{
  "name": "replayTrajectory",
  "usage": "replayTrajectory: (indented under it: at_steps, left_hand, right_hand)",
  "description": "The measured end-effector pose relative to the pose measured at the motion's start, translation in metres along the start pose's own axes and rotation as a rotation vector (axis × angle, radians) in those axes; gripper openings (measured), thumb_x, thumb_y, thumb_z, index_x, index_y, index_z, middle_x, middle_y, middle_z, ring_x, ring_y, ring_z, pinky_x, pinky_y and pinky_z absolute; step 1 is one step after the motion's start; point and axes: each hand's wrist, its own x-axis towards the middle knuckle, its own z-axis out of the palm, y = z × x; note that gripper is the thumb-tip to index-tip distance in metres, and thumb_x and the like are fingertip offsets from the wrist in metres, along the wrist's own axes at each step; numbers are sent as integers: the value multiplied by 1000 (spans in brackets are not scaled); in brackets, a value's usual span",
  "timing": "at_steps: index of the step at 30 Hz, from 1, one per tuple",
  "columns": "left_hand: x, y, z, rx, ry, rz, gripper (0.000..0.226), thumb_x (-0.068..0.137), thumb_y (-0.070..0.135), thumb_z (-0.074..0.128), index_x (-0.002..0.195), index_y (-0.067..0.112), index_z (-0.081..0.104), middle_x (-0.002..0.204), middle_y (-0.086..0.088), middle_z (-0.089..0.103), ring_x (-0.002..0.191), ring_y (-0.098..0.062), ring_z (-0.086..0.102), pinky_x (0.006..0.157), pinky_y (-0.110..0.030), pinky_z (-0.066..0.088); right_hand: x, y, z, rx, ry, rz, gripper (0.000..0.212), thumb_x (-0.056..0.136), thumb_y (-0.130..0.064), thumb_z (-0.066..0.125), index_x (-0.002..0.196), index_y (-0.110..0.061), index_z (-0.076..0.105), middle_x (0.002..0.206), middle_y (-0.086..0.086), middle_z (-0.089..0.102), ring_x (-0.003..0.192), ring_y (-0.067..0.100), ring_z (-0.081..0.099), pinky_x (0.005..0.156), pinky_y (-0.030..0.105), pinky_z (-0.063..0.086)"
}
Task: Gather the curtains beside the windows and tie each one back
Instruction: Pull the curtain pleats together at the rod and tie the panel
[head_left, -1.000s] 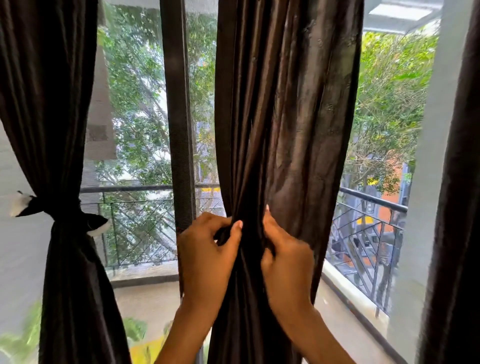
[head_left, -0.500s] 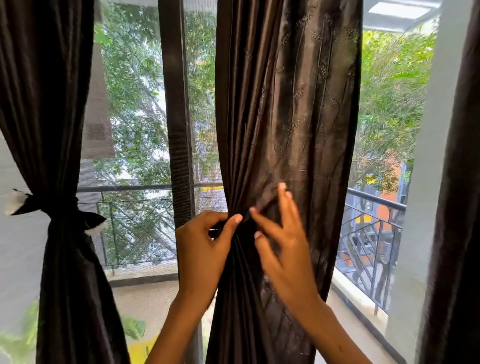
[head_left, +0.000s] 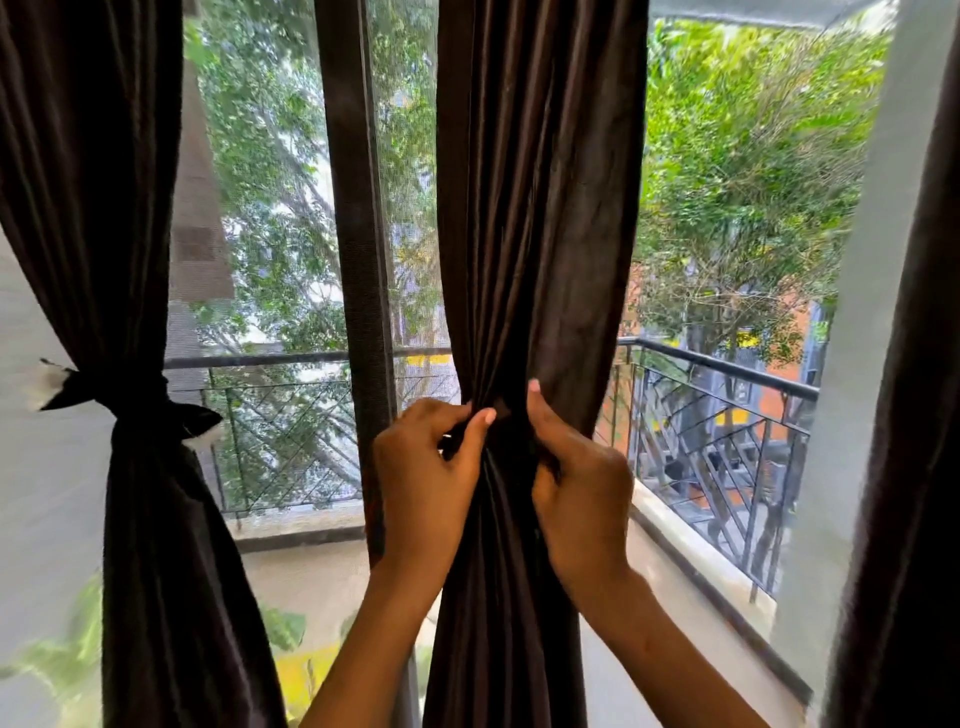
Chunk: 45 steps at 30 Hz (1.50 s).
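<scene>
left hand (head_left: 423, 478) pinching, right hand (head_left: 582, 483) clenched, forearms raised

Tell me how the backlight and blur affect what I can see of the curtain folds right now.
Head view: bright daylight behind leaves the middle curtain near-silhouette, its folds faint; both hands are sharp enough; the far-left edge and the tied curtain look soft and smeared; the wide lens bows the railing.

No text, label, brand, number or sign can be read anywhere in the view. The yellow patches seen through the window at about 3 o'clock are too blurred to tell whether they carry any lettering.
</scene>
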Motion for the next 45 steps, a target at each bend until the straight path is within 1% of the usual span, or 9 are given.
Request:
replayTrajectory:
  at_steps: [4, 12, 15, 19, 24, 30, 34, 41, 45]
  left_hand:
    - [-2, 3, 0, -74, -8, -4, 20, 83, 30, 66, 83, 12, 76, 74, 1, 67, 69, -10, 65, 63, -36, 53]
    - [0, 10, 2, -88, -11, -44, 12, 80, 23, 74, 80, 11, 75, 73, 2, 69, 67, -7, 65, 65, -32, 53]
    - [4, 6, 3, -47, 8, -57, 12, 79, 22, 75, 80, 10, 76, 72, 1, 70, 67, -10, 66, 65, -21, 49]
    - [2, 3, 5, -57, -10, -55, 13, 78, 21, 75, 83, 9, 75, 75, 2, 69, 69, -8, 66, 67, -21, 51]
    - [-1, 2, 9, -78, 0, -45, 9, 78, 19, 76, 82, 10, 74, 74, 2, 67, 68, -9, 66, 66, -35, 54]
    - [-5, 3, 9, -122, 8, -47, 16, 78, 26, 71, 84, 11, 75, 75, 4, 67, 69, -8, 66, 65, -37, 56]
    - [-5, 5, 6, -108, 21, -48, 6, 79, 15, 75, 84, 11, 75, 74, 5, 67, 68, -4, 65, 64, -35, 56]
    - [-7, 9, 5, -120, 30, -26, 10, 79, 23, 72, 81, 14, 76, 72, 8, 66, 68, 0, 63, 61, -32, 54]
    - [-11, 14, 7, -82, 56, -8, 12, 79, 22, 69, 85, 14, 76, 77, 8, 68, 71, 1, 62, 64, -27, 53]
  right_hand:
    - [-6, 4, -5, 49, -193, -8, 83, 56, 9, 37, 133, -19, 54, 133, -7, 56, 121, 3, 51, 102, 5, 30]
    - [-9, 5, -12, 104, -452, -86, 60, 76, -21, 37, 133, -15, 55, 148, -3, 38, 136, 7, 38, 109, 25, 36]
    - [-2, 5, -16, 164, -101, 17, 37, 85, -21, 61, 121, -14, 65, 147, 2, 43, 135, 12, 41, 109, 28, 36]
    - [18, 16, -17, 175, 227, 192, 53, 77, -18, 78, 126, -19, 56, 123, -6, 62, 113, 3, 58, 96, 19, 45]
    - [22, 26, -7, 81, 241, 69, 21, 79, -6, 73, 97, -16, 73, 89, -5, 70, 79, 12, 66, 63, 36, 55]
    - [5, 12, 4, -69, 71, -83, 29, 81, -14, 64, 108, -19, 73, 96, -3, 65, 85, 14, 64, 62, 27, 50]
    - [1, 5, 2, 158, -122, 24, 36, 91, -40, 56, 120, -22, 67, 102, -7, 62, 92, 3, 62, 68, 27, 56]
    - [6, 4, -4, 237, 87, 202, 9, 79, -11, 76, 85, -18, 75, 83, -11, 65, 77, 4, 64, 56, 19, 49]
    - [-2, 0, 0, 305, -20, 180, 19, 84, -9, 70, 99, -20, 76, 101, -11, 67, 93, -1, 64, 68, 22, 55]
